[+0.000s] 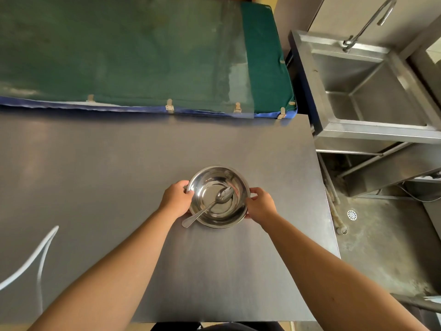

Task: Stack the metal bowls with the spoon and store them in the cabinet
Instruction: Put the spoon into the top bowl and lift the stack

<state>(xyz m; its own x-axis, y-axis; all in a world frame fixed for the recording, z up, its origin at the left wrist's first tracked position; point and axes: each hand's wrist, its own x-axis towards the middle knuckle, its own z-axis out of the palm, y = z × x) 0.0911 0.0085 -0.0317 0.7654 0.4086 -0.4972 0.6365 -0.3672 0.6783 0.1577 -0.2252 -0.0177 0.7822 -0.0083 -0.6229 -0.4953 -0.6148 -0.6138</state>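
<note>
Lighting: soft, even, moderately bright; pale sheen on grey matte tabletop (119, 163); bright highlights inside round shiny metal bowl (218, 196); faint shadows; wide-angle bending at edges; focus slightly soft

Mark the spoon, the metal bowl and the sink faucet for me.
spoon (224, 195), head view, on its scoop inside the bowl.
metal bowl (235, 212), head view, on the inner right wall.
sink faucet (372, 19), head view, on the curved neck.

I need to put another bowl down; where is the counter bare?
Bare counter lies left of the left hand, back to the green mat, and near, between the forearms. Only the metal bowl with its spoon is crowded.
</note>
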